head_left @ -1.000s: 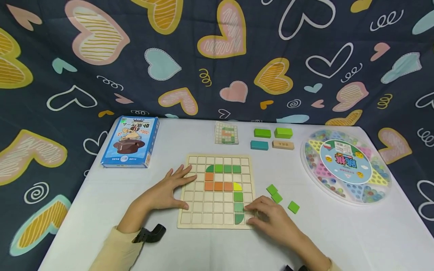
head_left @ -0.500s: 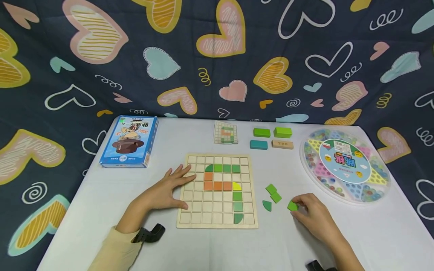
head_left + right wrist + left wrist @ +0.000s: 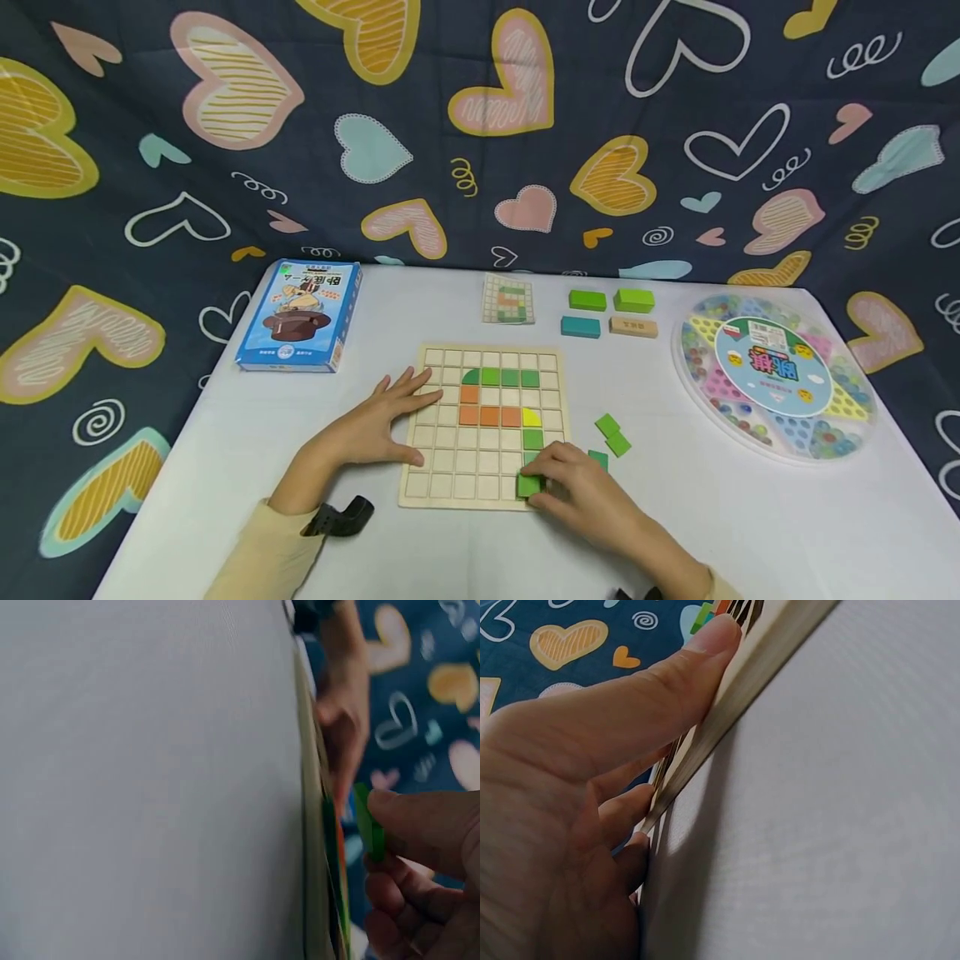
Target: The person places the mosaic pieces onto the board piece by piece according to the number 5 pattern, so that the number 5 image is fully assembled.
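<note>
A wooden grid board (image 3: 442,487) lies on the white table with green, orange and yellow tiles in some squares. My left hand (image 3: 375,429) rests on its left edge, fingers spread; in the left wrist view the thumb (image 3: 652,705) lies along the rim. My right hand (image 3: 588,487) pinches a green square tile (image 3: 528,486) over the board's near right part. In the right wrist view that green tile (image 3: 369,823) is between thumb and fingers, apart from the board. Beyond the right hand lie two loose green tiles (image 3: 618,443) and a partly hidden darker green piece (image 3: 598,458).
A pattern card (image 3: 507,298) lies behind the board. Several small blocks (image 3: 581,326) stand to its right. At the far left is a blue game box (image 3: 296,321), and at the right a round marble game set (image 3: 776,375). A heart-print cloth (image 3: 525,150) hangs behind.
My right hand went from the board to the right, took a loose green tile, and came back over the board with it. My left hand stays on the board's edge. The head view shifts slightly.
</note>
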### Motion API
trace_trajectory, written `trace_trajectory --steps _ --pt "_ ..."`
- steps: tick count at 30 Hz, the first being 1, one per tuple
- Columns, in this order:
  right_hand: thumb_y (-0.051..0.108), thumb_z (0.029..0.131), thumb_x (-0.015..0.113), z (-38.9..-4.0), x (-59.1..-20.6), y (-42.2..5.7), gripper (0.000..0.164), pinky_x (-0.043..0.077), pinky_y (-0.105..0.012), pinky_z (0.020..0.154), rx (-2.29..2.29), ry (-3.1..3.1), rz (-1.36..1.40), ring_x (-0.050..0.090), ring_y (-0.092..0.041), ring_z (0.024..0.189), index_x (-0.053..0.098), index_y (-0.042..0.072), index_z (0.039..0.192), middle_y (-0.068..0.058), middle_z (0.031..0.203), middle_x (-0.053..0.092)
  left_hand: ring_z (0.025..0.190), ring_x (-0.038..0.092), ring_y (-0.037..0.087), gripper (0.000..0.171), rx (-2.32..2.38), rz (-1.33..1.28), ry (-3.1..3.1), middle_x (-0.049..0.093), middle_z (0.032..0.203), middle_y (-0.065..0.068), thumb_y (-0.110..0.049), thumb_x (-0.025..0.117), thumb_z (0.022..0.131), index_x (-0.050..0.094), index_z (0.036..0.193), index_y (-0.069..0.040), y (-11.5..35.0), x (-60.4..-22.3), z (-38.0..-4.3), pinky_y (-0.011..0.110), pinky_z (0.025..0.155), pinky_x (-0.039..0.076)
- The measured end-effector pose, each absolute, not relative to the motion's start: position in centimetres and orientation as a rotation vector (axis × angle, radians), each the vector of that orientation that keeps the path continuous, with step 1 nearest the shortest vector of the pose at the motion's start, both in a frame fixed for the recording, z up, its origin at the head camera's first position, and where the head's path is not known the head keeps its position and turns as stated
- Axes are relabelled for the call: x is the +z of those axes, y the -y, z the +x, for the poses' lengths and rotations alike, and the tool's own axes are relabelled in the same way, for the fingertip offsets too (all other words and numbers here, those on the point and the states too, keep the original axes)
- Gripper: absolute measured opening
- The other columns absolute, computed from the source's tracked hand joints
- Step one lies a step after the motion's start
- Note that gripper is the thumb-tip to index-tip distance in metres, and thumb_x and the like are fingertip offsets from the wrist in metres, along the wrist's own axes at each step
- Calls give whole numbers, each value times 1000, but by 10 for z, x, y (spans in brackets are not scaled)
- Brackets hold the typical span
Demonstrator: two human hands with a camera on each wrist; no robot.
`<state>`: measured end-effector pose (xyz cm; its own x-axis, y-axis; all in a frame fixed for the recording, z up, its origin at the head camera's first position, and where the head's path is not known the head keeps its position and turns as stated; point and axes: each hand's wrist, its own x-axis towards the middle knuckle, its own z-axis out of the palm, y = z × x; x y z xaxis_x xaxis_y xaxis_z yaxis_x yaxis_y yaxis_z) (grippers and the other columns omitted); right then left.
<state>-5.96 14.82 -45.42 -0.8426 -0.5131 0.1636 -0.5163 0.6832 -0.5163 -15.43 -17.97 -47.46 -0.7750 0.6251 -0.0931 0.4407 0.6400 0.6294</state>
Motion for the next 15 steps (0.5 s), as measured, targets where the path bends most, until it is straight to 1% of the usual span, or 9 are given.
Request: trace_trajectory --steps 4,7,12,15 --pt "22 78 77 -64 -458 -132 24 50 -22 79 768 2880 994 53 -2 92 73 17 100 13 97 59 147 4 31 95 861 859 -2555 17 159 6 -53 80 63 43 144 -19 178 -476 -156 56 117 2" --pt "21 78 77 -66 -458 -127 24 50 -21 80 730 2907 1019 52 -4 92 73 16 100 12 96 59 147 4 32 95 858 863 -2558 17 159 6 -53 80 63 43 144 -19 178 -477 -156 56 117 2" --pt "28 78 77 -67 -456 -128 32 50 -24 82 758 2952 980 52 -4 95 71 17 107 12 101 59 147 3 32 95 861 863 -2564 16 159 5 -52 80 64 42 144 -20 179 -477 -156 57 116 2" --pt "31 78 77 -67 -453 -143 36 51 -27 85 820 2938 869 54 -4 98 70 19 111 12 106 60 147 3 32 95 860 864 -2561 16 159 5 -52 80 64 42 144 -20 179 -477 -156 58 116 2"
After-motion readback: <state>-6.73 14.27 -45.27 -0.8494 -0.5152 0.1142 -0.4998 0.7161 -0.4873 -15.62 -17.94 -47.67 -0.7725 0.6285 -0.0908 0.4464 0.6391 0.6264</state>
